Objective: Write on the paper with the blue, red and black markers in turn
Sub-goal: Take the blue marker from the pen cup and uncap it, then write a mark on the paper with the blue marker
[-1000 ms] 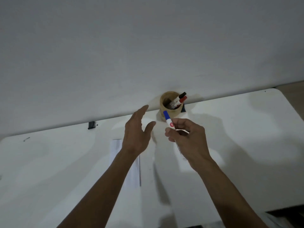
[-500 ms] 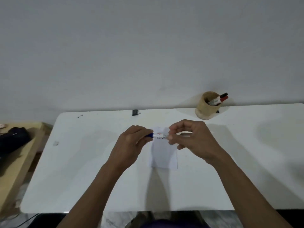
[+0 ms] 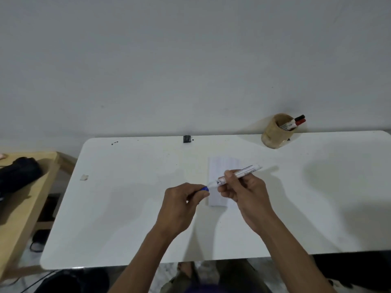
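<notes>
The right hand (image 3: 243, 193) had the blue marker (image 3: 239, 175) pinched across its white barrel, fingers closed firm around it, the back end angled up and away from the grip. Just off the grip's near side, the left hand (image 3: 182, 203) was curled shut on the blue cap (image 3: 204, 189), only a sliver of blue peeking past the fingertips. Cap and barrel sat close together, the tip end just beside the cap, and whether they had fully parted could not be told. It looked like the uncapping step, one hand anchoring the body while the other drew the cap off.

Directly under both grips lay the paper (image 3: 222, 166), a small white lined slip flat on the worktop (image 3: 127, 208), placed so the tip could drop straight onto it. Far beyond the right grip, against the wall, the wooden holder (image 3: 275, 134) leaned with the red marker (image 3: 299, 123) and black marker (image 3: 300, 118) parked inside, caps on, likely waiting their turn.
</notes>
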A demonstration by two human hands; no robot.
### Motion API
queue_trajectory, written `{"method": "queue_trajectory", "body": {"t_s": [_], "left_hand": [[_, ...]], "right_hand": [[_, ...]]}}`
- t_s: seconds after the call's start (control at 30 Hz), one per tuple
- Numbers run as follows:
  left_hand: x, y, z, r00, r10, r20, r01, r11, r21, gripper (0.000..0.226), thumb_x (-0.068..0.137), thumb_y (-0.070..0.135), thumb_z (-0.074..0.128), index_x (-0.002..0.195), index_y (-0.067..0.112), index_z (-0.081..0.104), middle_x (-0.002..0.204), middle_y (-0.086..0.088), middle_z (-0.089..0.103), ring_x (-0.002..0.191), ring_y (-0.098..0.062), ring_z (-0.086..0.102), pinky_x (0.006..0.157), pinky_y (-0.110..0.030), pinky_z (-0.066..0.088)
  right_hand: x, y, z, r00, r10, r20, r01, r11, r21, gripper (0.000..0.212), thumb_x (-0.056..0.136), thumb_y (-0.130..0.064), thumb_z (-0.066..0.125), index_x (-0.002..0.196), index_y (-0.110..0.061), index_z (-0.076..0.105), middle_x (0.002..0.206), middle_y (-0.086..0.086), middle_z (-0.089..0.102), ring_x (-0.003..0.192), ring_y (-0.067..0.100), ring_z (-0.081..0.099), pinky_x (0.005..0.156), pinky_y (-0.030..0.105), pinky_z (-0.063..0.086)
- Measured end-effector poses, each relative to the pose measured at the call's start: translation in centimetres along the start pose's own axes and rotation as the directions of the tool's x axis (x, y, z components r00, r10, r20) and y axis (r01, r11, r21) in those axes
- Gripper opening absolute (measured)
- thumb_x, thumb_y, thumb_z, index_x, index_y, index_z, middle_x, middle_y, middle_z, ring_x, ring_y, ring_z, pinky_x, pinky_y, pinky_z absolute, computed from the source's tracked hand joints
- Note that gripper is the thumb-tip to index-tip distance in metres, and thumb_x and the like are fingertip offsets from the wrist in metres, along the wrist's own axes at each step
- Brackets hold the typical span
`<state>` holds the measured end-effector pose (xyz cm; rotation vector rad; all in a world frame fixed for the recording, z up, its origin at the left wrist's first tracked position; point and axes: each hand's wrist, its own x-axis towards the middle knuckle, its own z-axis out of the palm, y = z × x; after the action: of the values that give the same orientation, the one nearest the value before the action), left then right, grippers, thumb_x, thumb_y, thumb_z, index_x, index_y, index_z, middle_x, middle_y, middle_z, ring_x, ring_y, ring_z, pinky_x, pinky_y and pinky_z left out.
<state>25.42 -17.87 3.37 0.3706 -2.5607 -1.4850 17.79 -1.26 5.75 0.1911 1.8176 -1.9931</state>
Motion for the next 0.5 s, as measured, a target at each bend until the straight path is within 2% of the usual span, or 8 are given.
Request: {"method": "queue_trajectory", "body": {"t_s": [0.07,0.2,0.3,0.37,0.5], "left_hand": [[0.6,-0.4,-0.3,0.997,-0.083,0.007,0.083,0.996,-0.018,0.009,0.089,0.019,0.071,0.086,0.015,0.078,0.075,-0.002,0.074,0.067,-0.017,0.065,0.066,-0.028,0.052],[3.4,-1.7,-0.5,0.983,-0.17,-0.068,0.177,0.977,0.119,0.009,0.086,0.023,0.074,0.086,0.014,0.075,0.075,0.002,0.074,0.063,-0.01,0.062,0.062,-0.012,0.046],[6.6,-2.9,-0.1,0.964,-0.223,-0.146,0.249,0.947,0.202,0.011,0.085,0.021,0.074,0.087,0.012,0.069,0.077,-0.001,0.071,0.07,-0.019,0.065,0.067,-0.026,0.049],[9.0,-3.7,0.3,0.963,-0.229,-0.143,0.263,0.916,0.302,0.01,0.087,0.019,0.071,0.09,0.01,0.069,0.083,-0.005,0.071,0.077,-0.025,0.064,0.07,-0.032,0.05],[13.0,-5.0,1.2,0.952,-0.281,-0.124,0.307,0.859,0.41,0.011,0.089,0.012,0.063,0.093,0.005,0.07,0.095,-0.012,0.07,0.086,-0.029,0.064,0.07,-0.03,0.043]], "right_hand": [[0.9,-0.3,-0.7,0.998,-0.005,-0.059,0.008,0.999,0.05,0.017,0.097,-0.018,0.067,0.09,-0.004,0.073,0.077,0.007,0.076,0.071,0.021,0.073,0.068,0.028,0.06],[2.6,-1.3,-2.0,0.997,-0.013,-0.083,0.019,0.997,0.071,0.014,0.097,-0.017,0.067,0.093,-0.005,0.072,0.079,0.006,0.076,0.07,0.02,0.072,0.066,0.026,0.061],[3.6,-1.3,-2.2,0.996,-0.001,-0.087,0.005,0.998,0.055,0.015,0.097,-0.018,0.068,0.093,-0.004,0.071,0.078,0.005,0.076,0.07,0.02,0.072,0.068,0.029,0.061],[4.3,-1.0,-2.2,0.995,0.013,-0.097,-0.008,0.999,0.048,0.015,0.097,-0.019,0.068,0.094,-0.005,0.071,0.077,0.005,0.077,0.07,0.021,0.072,0.069,0.031,0.06],[5.7,-0.3,-2.6,0.994,0.039,-0.099,-0.035,0.999,0.038,0.013,0.097,-0.018,0.069,0.096,-0.005,0.071,0.079,0.006,0.077,0.07,0.021,0.072,0.068,0.031,0.059]]}}
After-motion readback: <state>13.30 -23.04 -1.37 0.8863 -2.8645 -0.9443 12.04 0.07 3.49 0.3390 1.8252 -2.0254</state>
